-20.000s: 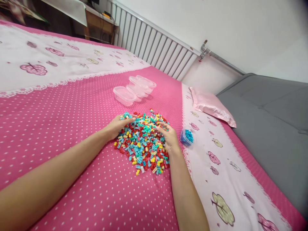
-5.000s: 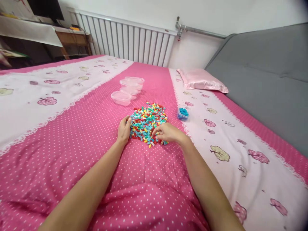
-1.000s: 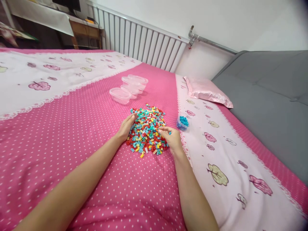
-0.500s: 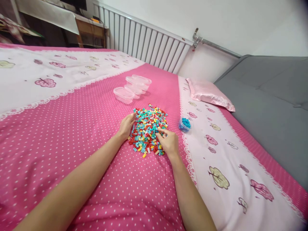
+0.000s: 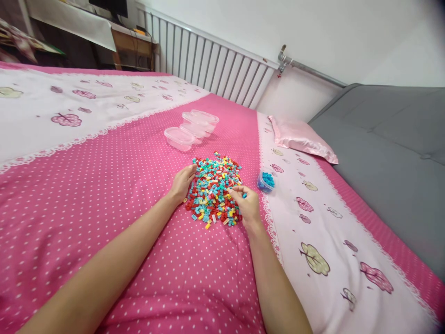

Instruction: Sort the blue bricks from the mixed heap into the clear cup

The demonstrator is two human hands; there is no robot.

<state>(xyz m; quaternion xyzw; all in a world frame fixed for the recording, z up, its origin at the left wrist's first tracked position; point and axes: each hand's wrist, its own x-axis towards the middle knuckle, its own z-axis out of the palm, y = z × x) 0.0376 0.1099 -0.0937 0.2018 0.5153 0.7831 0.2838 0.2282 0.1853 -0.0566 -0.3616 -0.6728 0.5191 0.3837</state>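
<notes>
A pile of small red, teal, blue and yellow bricks (image 5: 213,185) lies on the pink dotted bedspread (image 5: 121,185). My left hand (image 5: 181,182) rests against the pile's left edge, fingers together and slightly curled. My right hand (image 5: 245,200) sits at the pile's right edge, thumb and fingers pinched around a small blue piece. A small clear cup holding blue bricks (image 5: 266,182) stands just right of the pile.
Several clear plastic tubs (image 5: 191,130) sit beyond the pile. A pink satin pillow (image 5: 301,139) lies at the back right, beside a grey sofa (image 5: 392,157). A white radiator (image 5: 215,69) lines the far wall.
My right hand has lifted slightly off the pile's edge with its fingertips pinched. My left hand has stayed at the pile's left side.
</notes>
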